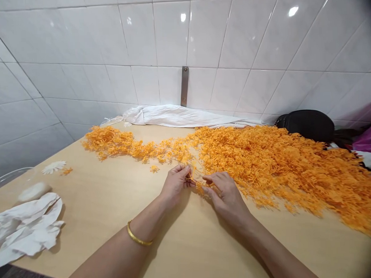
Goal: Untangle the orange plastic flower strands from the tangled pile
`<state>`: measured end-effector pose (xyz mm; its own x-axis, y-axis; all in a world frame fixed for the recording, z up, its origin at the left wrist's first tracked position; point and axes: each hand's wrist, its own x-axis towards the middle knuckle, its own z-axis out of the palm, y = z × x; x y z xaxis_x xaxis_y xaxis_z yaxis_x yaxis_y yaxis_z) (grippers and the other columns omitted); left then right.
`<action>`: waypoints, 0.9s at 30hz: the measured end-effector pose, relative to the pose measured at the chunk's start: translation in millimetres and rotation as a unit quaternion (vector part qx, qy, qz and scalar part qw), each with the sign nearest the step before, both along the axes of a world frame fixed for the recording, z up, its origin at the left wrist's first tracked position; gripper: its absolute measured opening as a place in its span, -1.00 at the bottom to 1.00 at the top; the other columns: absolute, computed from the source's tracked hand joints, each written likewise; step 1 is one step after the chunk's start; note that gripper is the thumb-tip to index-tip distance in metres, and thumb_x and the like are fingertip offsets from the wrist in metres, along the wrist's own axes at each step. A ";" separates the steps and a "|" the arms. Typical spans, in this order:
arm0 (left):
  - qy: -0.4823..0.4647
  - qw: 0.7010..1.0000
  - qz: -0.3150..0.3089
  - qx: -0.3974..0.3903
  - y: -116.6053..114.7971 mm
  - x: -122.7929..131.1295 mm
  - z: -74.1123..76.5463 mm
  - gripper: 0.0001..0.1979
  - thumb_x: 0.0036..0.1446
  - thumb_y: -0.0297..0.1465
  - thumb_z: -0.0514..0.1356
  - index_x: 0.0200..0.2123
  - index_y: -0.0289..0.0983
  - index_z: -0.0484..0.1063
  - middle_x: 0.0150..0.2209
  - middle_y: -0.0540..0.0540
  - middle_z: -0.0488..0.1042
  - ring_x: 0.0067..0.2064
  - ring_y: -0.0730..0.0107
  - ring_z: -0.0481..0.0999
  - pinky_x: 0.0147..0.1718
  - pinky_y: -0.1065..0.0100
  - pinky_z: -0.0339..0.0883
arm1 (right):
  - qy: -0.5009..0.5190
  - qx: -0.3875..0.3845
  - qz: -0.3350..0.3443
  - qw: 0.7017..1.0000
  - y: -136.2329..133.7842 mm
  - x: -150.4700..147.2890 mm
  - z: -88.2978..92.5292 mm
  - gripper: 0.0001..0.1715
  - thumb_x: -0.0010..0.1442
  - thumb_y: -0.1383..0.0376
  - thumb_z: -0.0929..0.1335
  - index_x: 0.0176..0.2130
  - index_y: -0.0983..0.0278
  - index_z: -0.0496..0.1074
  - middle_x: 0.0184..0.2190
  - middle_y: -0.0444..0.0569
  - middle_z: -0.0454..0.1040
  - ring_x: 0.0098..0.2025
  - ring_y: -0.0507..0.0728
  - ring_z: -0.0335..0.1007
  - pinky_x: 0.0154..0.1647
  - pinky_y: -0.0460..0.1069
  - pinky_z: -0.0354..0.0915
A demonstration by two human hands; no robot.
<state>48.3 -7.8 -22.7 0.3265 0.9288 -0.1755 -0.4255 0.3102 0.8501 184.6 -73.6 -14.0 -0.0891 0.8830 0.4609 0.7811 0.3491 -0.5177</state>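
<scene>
Left hand (pixel 176 184) and right hand (pixel 225 192) close narrowly, pinching a few strands at the near edge of a tangled orange mass (pixel 265 164) spread across the table (pixel 94 223). It looks light, soft and easily snagged: best taken gently, strand by strand.

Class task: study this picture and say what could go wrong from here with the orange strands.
The left hand and right hand pinch thin orange strands joined to the main mass, so pulling might tangle or snap them. The gold bangle on the left arm might snag strands if that arm reaches across.
</scene>
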 end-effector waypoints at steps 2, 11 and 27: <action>-0.029 0.998 -0.054 -0.011 -3.0 -1.1 3.6 -0.83 -0.09 -0.35 0.21 -0.50 -0.33 0.29 -0.55 0.01 0.34 -0.59 0.58 0.33 -0.54 0.47 0.21 | 0.050 -0.031 0.002 0.998 1.6 0.8 -0.3 -0.81 0.13 0.31 0.20 -0.39 0.27 0.37 -0.43 -0.05 0.38 -0.32 0.11 0.22 -0.28 0.01 0.13; 0.076 0.983 -0.155 0.061 -7.9 0.5 -0.5 -0.82 -0.23 -0.40 0.29 -0.50 -0.35 0.39 -0.62 0.03 0.30 -0.63 0.63 0.22 -0.60 0.48 0.07 | 0.256 -0.115 0.011 0.960 8.0 7.9 -0.4 -0.69 0.14 0.16 0.19 -0.53 0.28 0.25 -0.62 -0.18 0.17 -0.54 -0.01 0.08 -0.54 -0.10 0.05; 0.217 0.918 0.134 0.305 -15.0 0.4 11.6 -0.88 -0.06 -0.36 0.14 -0.54 -0.27 0.28 -0.59 0.05 0.23 -0.54 0.56 0.20 -0.53 0.47 0.10 | 0.339 -0.187 0.028 0.921 7.7 10.7 0.7 -0.63 0.09 0.04 0.22 -0.44 0.30 0.32 -0.59 -0.18 0.15 -0.58 -0.05 0.05 -0.61 -0.13 0.06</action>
